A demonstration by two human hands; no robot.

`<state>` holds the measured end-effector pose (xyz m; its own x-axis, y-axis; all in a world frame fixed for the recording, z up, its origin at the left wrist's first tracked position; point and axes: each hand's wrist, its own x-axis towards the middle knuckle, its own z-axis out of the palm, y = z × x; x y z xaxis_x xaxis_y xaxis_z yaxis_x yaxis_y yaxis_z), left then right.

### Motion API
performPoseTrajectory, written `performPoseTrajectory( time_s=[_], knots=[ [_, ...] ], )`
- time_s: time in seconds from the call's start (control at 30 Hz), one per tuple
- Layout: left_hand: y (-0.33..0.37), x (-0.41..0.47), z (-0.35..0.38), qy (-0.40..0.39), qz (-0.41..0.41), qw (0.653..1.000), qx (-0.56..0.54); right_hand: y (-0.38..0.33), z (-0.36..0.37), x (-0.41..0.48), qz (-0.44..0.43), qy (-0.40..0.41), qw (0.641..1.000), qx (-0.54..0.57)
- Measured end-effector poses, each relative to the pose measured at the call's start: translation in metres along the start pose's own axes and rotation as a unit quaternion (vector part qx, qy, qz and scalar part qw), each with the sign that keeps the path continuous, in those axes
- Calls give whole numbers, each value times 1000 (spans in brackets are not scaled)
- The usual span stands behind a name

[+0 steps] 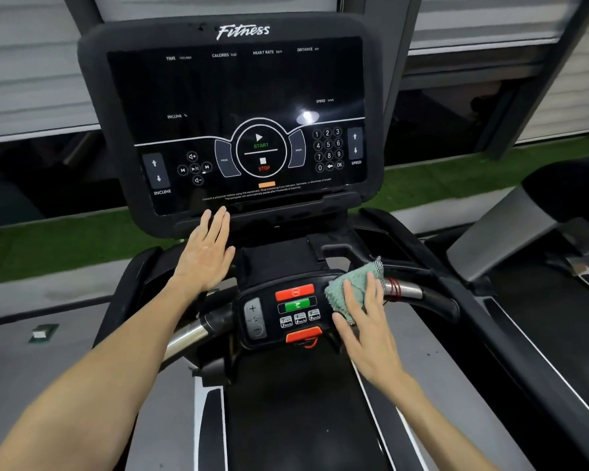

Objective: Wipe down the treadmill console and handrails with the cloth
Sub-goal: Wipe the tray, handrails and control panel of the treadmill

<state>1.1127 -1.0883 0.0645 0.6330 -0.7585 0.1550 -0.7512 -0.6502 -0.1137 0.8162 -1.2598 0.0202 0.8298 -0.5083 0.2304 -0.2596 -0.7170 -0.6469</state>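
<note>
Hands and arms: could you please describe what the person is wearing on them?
Nothing shows: the left hand and right hand are bare, with no sleeves, gloves, watch or rings in view up to the frame edge.

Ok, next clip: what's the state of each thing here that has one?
console screen: dark, no readouts lit.
cloth: bunched, lying at the right end of the button panel.
right hand: open, fingers flat on the cloth.
left hand: open, fingers straight, fingertips at the console screen's lower edge; contact unclear.
red cord: wound round the right handrail.
</note>
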Motion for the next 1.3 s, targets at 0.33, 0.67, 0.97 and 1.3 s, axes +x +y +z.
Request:
performPoseTrajectory(
  time_s=[0.33, 0.67, 0.97, 1.3],
  knots=[
    [44, -73, -9, 91, -4, 971, -220, -10, 12, -12, 42, 95, 990, 93],
    [37, -188, 40, 72, -150, 970, -179, 2, 2, 6, -1, 41, 999, 26],
    [46, -189, 47, 67, -155, 978, -124, -28, 34, -34, 147, 141, 957, 206],
    [50, -187, 47, 87, -160, 973, -144, -36, 36, -11, 344, 206, 811, 426]
  ],
)
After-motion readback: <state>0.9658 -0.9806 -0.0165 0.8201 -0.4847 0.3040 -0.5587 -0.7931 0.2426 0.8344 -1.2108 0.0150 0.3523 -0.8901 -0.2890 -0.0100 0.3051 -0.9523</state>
